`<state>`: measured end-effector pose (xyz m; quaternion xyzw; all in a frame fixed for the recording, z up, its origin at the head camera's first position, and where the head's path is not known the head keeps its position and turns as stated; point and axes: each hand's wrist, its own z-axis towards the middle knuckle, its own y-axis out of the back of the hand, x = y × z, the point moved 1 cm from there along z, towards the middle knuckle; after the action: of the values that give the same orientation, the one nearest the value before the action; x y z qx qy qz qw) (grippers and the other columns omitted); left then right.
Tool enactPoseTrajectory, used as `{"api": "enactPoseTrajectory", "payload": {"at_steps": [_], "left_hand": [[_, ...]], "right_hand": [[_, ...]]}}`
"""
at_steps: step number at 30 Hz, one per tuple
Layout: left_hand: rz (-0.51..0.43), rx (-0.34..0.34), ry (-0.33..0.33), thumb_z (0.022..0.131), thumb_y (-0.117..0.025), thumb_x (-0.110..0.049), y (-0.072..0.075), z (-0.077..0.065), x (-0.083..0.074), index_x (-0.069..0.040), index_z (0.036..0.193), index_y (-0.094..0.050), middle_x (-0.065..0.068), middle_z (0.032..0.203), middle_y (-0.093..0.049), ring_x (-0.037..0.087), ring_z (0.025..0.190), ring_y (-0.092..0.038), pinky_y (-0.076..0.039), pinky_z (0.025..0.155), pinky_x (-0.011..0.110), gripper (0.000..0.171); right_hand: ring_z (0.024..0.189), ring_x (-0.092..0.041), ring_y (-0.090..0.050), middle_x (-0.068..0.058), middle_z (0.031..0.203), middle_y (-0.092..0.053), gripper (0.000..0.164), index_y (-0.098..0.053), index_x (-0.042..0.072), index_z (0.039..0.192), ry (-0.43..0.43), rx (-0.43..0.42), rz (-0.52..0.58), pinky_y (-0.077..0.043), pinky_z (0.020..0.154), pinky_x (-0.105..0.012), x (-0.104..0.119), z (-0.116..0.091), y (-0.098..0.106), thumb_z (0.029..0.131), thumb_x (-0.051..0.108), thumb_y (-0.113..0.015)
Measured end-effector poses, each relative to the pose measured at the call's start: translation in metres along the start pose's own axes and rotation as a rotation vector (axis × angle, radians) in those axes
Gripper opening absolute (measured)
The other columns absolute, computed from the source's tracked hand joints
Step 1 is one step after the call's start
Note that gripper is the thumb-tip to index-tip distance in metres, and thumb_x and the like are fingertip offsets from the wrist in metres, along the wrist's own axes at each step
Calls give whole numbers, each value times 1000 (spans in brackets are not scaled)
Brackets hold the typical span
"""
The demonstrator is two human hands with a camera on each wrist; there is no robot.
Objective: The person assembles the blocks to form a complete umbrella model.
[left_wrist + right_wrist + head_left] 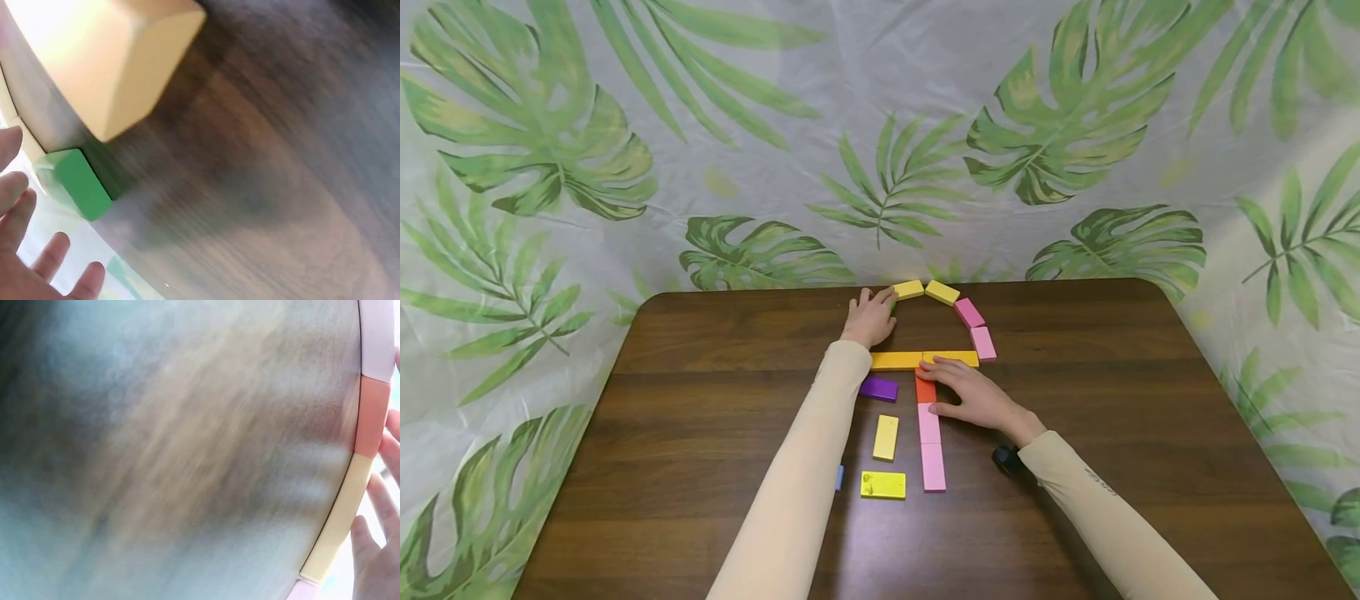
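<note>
My left hand (870, 318) is at the far side of the table, fingers spread, beside a mostly hidden green block (84, 186). Its fingertips reach the end of a yellow block (908, 289); whether they touch it I cannot tell. Over a column of blocks lies my right hand (973, 396), its fingers extended. They rest at the orange block (966, 358), the red block (926, 390) and the upper pink block (929, 427). A second orange block (897, 361) continues the row to the left. Neither hand grips anything.
Another yellow block (942, 292) and a pink block (969, 312) curve down to a further pink block (982, 342). Loose purple (878, 388), pale yellow (885, 437) and bright yellow (883, 485) blocks lie left of the column. A blue block (838, 477) is partly behind the left sleeve.
</note>
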<state>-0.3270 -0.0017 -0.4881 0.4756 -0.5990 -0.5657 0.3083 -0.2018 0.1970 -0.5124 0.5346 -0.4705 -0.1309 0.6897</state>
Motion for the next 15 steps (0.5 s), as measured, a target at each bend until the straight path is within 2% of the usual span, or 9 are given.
{"api": "enactPoseTrajectory", "payload": {"at_steps": [5, 15], "left_hand": [[9, 61, 4, 102, -45, -33, 1, 0, -4, -18, 152, -28, -2, 157, -20, 30, 138, -18, -21, 108, 50, 55], [16, 79, 25, 101, -47, -37, 3, 0, -7, -18, 153, -24, -2, 158, -18, 31, 140, -14, -18, 109, 52, 60]], "right_hand": [[140, -26, -27, -3, 148, -40, 65, -47, 12, 143, 1, -3, -1, -24, 111, -48, -1, 0, 0, 88, 43, -65], [140, -26, -27, -3, 148, -40, 64, -48, 12, 142, 2, -4, 5, -24, 111, -48, 1, -1, 1, 88, 42, -66]]}}
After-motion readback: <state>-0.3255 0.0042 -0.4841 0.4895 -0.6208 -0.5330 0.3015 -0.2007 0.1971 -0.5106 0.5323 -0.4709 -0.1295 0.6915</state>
